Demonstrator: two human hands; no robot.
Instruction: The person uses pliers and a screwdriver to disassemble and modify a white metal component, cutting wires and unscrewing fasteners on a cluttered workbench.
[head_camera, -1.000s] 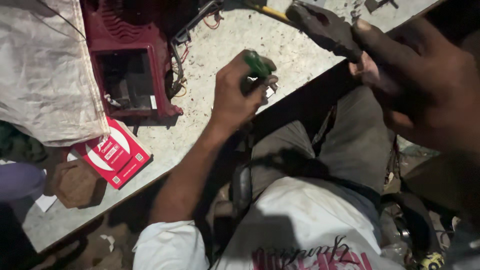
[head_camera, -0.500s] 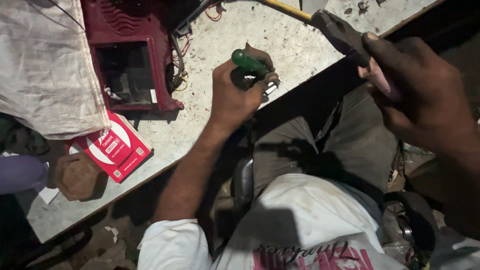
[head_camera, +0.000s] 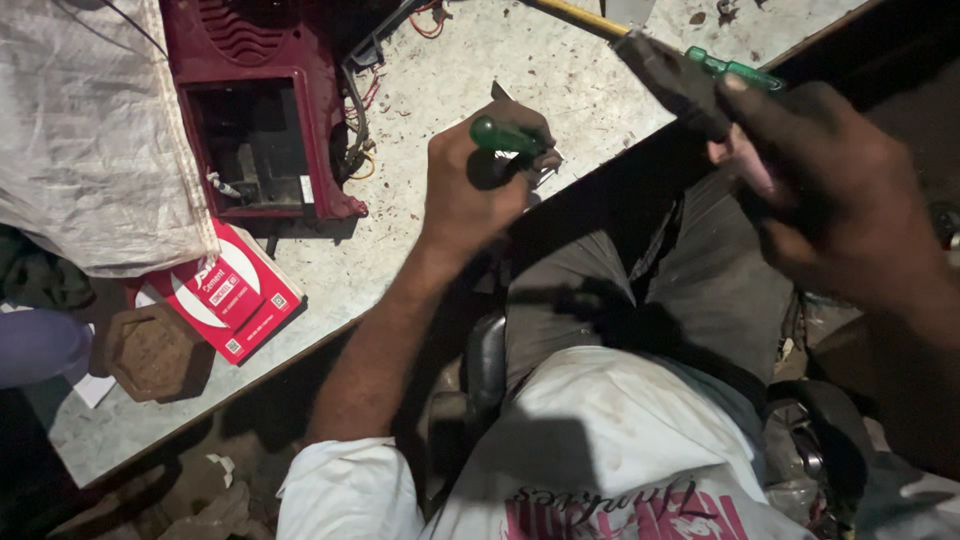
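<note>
Over table edge — left hand (head_camera: 470, 190) clenching green-handled screwdriver (head_camera: 505, 135)

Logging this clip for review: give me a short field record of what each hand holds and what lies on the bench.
left hand: closed on green-handled screwdriver, over a small metal part
right hand: raised near the camera, gripping a dark tool; its kind is unclear
bench: pale, speckled top
on bench: red housing, opened; red box; white sack; second green screwdriver
</note>
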